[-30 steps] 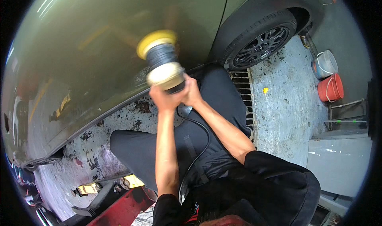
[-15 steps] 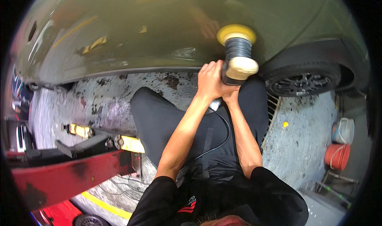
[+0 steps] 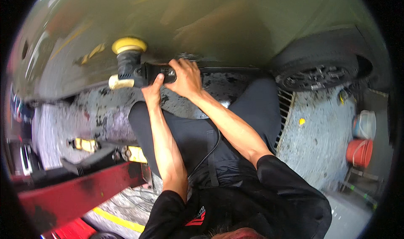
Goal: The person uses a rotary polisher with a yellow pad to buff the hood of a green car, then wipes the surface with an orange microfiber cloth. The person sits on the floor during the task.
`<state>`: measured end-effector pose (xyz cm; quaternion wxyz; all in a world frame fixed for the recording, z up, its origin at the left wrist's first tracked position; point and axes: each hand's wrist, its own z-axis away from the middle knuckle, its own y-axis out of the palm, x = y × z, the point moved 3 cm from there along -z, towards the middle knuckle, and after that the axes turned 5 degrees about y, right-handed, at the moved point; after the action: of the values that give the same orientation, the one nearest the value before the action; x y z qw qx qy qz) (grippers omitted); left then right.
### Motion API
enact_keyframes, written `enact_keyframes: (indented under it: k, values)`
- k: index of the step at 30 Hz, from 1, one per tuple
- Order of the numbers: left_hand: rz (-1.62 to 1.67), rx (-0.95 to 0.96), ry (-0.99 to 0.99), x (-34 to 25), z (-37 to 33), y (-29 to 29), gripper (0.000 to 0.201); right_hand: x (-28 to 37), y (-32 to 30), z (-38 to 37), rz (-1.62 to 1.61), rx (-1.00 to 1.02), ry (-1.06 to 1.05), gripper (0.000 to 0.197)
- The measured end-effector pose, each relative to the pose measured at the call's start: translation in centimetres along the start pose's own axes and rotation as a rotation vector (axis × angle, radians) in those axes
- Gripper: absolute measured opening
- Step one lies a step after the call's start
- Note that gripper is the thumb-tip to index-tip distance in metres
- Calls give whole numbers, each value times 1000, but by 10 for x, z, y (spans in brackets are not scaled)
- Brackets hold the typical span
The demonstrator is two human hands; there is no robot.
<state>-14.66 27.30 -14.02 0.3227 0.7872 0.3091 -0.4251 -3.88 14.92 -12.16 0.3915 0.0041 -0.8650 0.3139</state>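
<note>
A dark electric polisher (image 3: 129,63) with a yellow foam pad (image 3: 129,44) and a pale padded cover (image 3: 120,82) on its head lies against the green car panel (image 3: 235,28). The pad faces the paint and seems to touch it. My left hand (image 3: 152,91) grips the polisher's handle from below, near the head, with its thumb along the side. Around the rear end of the handle my right hand (image 3: 186,79) is wrapped. A black cord (image 3: 209,154) runs down over my lap.
A car wheel (image 3: 315,72) stands at the right, beside a floor grate (image 3: 285,117). Farther right are a clear bucket (image 3: 365,124) and a red bucket (image 3: 359,152). A red lift arm (image 3: 84,188) with yellow-padded supports (image 3: 136,154) reaches in at left.
Both hands have carried the polisher leftward along the car panel, away from the wheel. Its handle now points right, and my hands have spread along it.
</note>
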Motion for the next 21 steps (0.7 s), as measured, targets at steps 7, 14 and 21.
enact_keyframes:
  k: [7, 14, 21]
  values:
    - [-180, 313, -90, 9, 52, 116, 68, -74, -68, 47, -388, -94, 208, 57]
    - [-733, 663, 438, -50, 90, 258, 70, -144, -106, 100, -884, -232, 344, 50]
    - [-688, 603, 411, -41, 81, 233, 71, -148, -99, 93, -771, -180, 346, 50]
